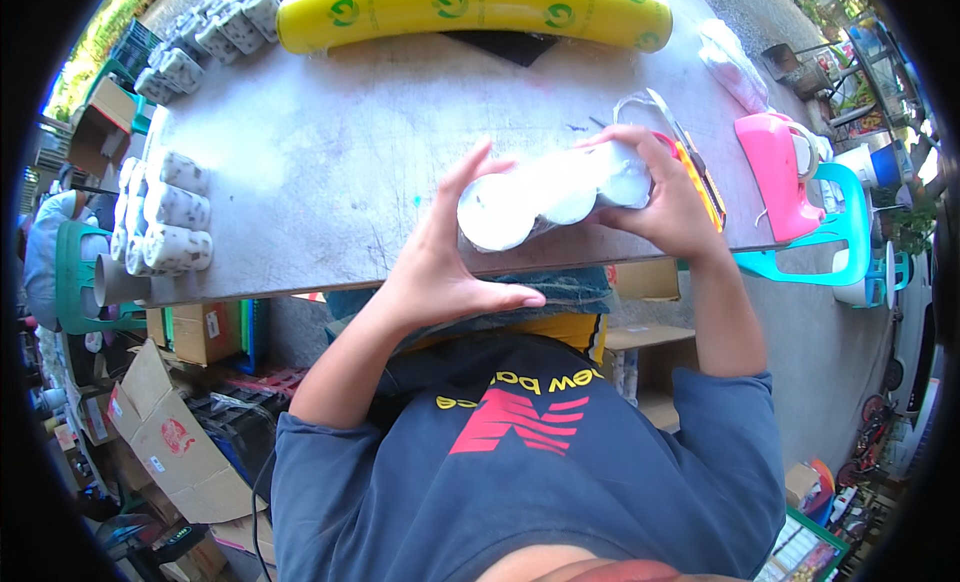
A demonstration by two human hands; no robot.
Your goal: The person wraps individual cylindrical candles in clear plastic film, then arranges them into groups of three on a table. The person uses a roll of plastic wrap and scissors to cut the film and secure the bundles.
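Observation:
A bundle of three white rolls [564, 196] is held just above the near edge of the table [330, 184], its round ends facing up and washed out by glare. My right hand [667, 199] grips the bundle's right end between thumb and fingers. At the left end, my left hand [442, 267] is spread wide, thumb well away from the rolls and fingers beside the leftmost one; whether they touch it I cannot tell. Just beyond my right hand lie a yellow utility knife [703, 184] and scissors, whose red handle [666, 142] is partly hidden.
A yellow printed film roll [472, 12] lies across the far side. Patterned roll bundles stand at left [176, 214] and far left [236, 23]. A pink tape dispenser [776, 177] sits at the right edge, by a turquoise stool [844, 229]. Cardboard boxes [176, 439] crowd the lower left.

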